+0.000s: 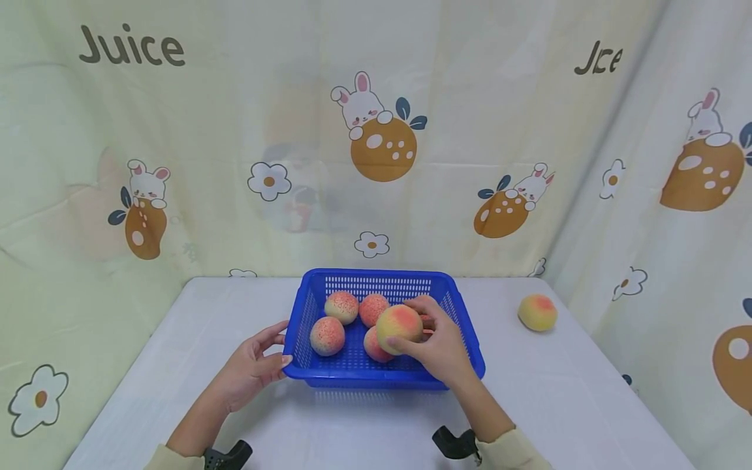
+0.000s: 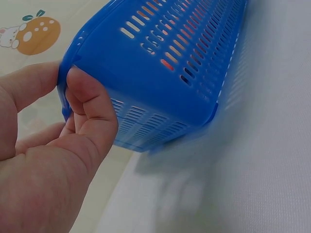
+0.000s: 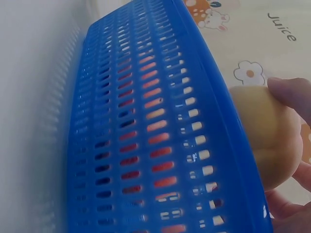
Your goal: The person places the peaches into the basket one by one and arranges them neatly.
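A blue slotted plastic basket [image 1: 376,384] stands on the white table with several red-speckled peaches inside, among them one peach [image 1: 341,307] at the back left and another peach [image 1: 327,336] in front of it. My left hand [image 1: 254,365] pinches the basket's left rim between thumb and fingers, also plain in the left wrist view. Over the basket's right half, my right hand [image 1: 437,339] grips a yellow peach with a red blush [image 1: 399,329]. This held peach partly covers a speckled peach below it. In the right wrist view the held peach [image 3: 267,136] shows behind the basket's rim.
Another yellow peach [image 1: 537,312] lies on the table [image 1: 587,391] right of the basket. A printed curtain [image 1: 446,215] hangs behind the table and along both sides. Dark wrist mounts [image 1: 455,444] sit near the cuffs.
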`<state>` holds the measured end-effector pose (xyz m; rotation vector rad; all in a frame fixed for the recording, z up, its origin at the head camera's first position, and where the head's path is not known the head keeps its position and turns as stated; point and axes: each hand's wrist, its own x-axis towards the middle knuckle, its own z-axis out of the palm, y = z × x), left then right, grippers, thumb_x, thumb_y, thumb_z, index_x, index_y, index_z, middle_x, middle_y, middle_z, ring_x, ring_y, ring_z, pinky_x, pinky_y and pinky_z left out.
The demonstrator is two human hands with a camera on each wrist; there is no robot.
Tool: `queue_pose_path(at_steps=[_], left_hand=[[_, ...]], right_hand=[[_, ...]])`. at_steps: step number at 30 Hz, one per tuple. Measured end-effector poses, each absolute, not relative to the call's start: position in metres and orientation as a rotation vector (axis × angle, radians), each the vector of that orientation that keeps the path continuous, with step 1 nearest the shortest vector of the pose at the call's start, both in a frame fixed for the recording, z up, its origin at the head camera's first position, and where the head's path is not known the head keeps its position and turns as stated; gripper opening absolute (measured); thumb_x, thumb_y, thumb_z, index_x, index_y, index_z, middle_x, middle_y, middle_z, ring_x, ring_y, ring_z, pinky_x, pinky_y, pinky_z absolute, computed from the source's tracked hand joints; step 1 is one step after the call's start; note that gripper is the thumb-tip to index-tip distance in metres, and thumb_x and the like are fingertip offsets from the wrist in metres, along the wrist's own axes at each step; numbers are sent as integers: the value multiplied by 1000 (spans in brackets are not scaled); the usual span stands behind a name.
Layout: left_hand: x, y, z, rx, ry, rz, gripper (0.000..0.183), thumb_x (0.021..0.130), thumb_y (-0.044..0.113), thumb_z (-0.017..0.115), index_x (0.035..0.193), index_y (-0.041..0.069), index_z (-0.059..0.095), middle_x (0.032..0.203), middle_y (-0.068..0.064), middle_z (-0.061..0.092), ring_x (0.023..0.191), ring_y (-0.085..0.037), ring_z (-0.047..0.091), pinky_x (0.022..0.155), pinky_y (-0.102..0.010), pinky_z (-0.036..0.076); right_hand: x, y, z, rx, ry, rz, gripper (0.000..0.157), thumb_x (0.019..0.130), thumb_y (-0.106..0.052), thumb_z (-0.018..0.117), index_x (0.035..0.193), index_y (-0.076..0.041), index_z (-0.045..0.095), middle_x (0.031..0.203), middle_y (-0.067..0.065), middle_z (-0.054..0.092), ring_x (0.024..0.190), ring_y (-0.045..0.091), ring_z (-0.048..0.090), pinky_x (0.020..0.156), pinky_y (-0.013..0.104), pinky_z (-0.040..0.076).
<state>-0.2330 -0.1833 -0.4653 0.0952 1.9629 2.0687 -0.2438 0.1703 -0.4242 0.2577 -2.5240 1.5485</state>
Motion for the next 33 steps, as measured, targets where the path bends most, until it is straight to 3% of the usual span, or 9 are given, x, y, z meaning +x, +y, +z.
queue_pose_path(at_steps=[9,16,22,28,33], left_hand=[[-233,-183,-465,81,1976,2064,74,97,4,68,160,16,32,139,-18,43,98,-20,69,85,-29,62],[-232,-183,-464,85,1979,2061,76,96,6,70,161,16,31,138,-17,43,97,-19,69,85,-28,62],[-232,-183,-465,84,1983,2057,77,96,8,71,161,16,31,138,-17,44,97,-19,69,86,-28,62],[-232,-183,-465,87,1974,2057,80,94,10,74,161,15,31,137,-16,44,96,-19,69,85,-28,62],[-232,-184,-463,99,1983,2050,79,95,9,72,161,14,29,137,-17,44,95,-17,69,84,-28,62]], right_hand=[[-244,156,-423,313,-2557,1573,72,74,-43,92,136,-24,62,128,-1,62,108,26,61,86,37,60],[-248,146,-423,312,-2601,1519,72,71,-47,92,134,-27,65,125,-4,68,106,23,65,85,39,61],[-251,137,-425,386,-2642,1537,73,72,-45,92,136,-24,65,119,-1,69,101,23,65,80,34,60],[-253,129,-425,427,-2678,1480,67,72,-45,92,132,-29,67,118,-2,71,100,22,63,80,31,57],[-254,125,-425,461,-2713,1444,68,73,-44,92,134,-24,67,118,-2,72,101,19,65,83,35,59]])
